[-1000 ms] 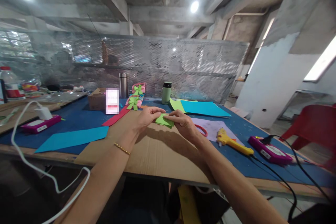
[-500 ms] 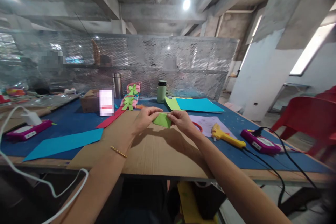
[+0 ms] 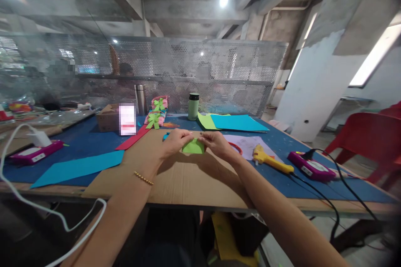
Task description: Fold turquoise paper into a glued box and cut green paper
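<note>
A small piece of green paper [image 3: 193,147] is stretched between my two hands, just over a brown cardboard sheet [image 3: 194,183]. My left hand [image 3: 175,143] pinches its left end between thumb and fingers. At the opposite end my right hand [image 3: 217,143] grips it the same way. Behind my left hand a small blue bit [image 3: 166,136] shows in part. Just right of my right hand, a red ring-like handle [image 3: 235,147] is partly covered by the wrist.
A yellow glue gun [image 3: 272,160] lies on the right, beside a purple power strip [image 3: 310,166]. Blue paper sheets [image 3: 239,122], a green bottle [image 3: 193,107] and green-bowed pink items [image 3: 156,113] sit at the back. On the left are a blue strip [image 3: 78,169] and another purple power strip [image 3: 36,153].
The green paper has dipped slightly toward the cardboard and now faces me flatter. Both hands keep their pinch. A blue bit has come into view behind my left hand.
</note>
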### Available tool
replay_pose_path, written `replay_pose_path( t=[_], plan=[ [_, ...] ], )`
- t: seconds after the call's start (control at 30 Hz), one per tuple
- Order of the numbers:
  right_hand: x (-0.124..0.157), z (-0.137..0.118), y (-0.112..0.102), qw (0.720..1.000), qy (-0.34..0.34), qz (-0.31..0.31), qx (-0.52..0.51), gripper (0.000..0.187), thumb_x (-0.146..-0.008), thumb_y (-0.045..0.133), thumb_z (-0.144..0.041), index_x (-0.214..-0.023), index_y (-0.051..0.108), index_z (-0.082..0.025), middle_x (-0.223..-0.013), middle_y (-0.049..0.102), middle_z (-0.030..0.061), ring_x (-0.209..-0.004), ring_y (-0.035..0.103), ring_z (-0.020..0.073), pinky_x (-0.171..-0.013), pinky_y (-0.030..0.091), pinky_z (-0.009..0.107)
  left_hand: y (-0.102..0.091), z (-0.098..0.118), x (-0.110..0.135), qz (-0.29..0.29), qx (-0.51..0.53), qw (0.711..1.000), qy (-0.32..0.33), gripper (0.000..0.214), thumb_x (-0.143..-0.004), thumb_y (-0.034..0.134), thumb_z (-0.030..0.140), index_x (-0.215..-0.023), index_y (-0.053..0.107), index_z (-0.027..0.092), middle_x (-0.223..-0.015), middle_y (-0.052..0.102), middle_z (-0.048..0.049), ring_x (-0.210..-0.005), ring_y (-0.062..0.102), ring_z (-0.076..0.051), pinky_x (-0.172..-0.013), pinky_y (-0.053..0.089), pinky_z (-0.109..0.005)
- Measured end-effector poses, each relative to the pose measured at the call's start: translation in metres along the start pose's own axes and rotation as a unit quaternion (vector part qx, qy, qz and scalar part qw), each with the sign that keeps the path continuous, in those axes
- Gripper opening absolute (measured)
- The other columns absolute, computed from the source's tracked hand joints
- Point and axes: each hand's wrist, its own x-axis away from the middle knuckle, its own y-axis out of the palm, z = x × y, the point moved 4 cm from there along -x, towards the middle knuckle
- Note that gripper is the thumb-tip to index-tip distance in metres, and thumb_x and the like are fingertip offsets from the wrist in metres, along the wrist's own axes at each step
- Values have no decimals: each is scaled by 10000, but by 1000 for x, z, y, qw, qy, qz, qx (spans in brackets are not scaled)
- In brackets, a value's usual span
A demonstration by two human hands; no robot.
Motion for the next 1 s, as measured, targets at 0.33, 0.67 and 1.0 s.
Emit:
replay_pose_path(
  t=[0.33, 0.67, 1.0],
  plan=[
    [3, 1, 9, 976, 76, 18, -203, 483, -804, 594, -635, -676, 583, -170, -572, 545, -11, -518, 520, 110, -502, 417, 229, -8, 12, 3, 76, -51, 996, -1, 339, -882, 514, 331, -584, 552, 175, -582, 501, 14, -585, 427, -130, -561, 284, -264],
    [2, 2, 6, 985, 85, 30, -145, 390, -793, 604, -533, -622, 544, -187, -549, 495, -31, -465, 478, 99, -418, 421, 218, 6, -8, 1, -44, 126, 990, -48, 334, -840, 587, 427, -637, 566, 163, -540, 504, 26, -483, 452, -97, -474, 320, -227],
    [7, -12, 9, 979, 83, 20, -185, 415, -822, 598, -571, -685, 541, -184, -598, 471, -32, -517, 443, 95, -440, 384, 208, 14, -7, 2, -56, 244, 967, -53, 334, -788, 677, 446, -662, 579, 153, -569, 530, 21, -478, 495, -85, -452, 377, -211]
  ],
)
